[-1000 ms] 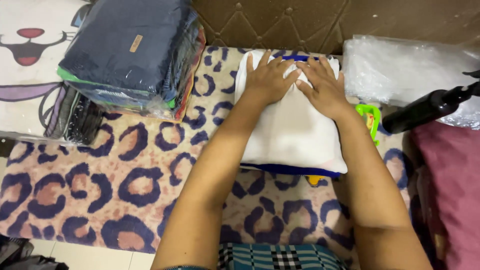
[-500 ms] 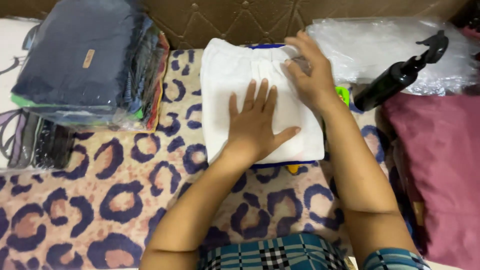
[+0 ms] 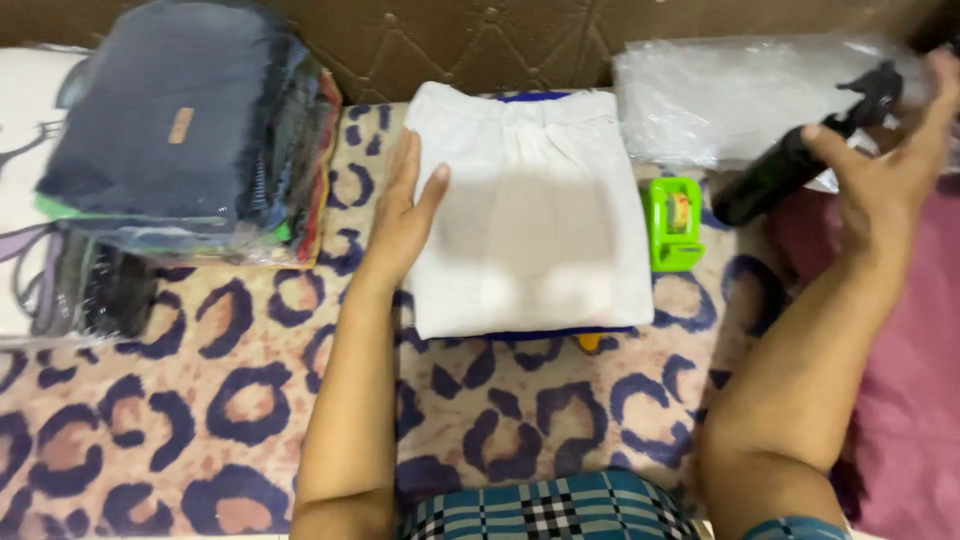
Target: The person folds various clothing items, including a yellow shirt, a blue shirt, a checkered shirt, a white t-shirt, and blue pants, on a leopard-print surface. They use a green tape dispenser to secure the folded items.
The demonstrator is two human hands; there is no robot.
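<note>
A folded white garment (image 3: 535,215) lies on a leopard-print blanket (image 3: 200,410), with a blue edge showing under it. My left hand (image 3: 405,215) rests flat against the garment's left edge, fingers together and holding nothing. My right hand (image 3: 890,165) is out at the far right with fingers spread, close to a dark spray bottle (image 3: 790,165) that lies tilted. It does not grip the bottle.
A stack of dark folded clothes in clear plastic (image 3: 180,130) sits at the back left. Clear plastic bags (image 3: 730,100) lie at the back right. A green tape dispenser (image 3: 675,222) sits right of the garment. Pink fabric (image 3: 915,380) lies at the right.
My right hand left the white garment and moved right to the spray bottle. My left hand slid from the garment's middle to its left edge.
</note>
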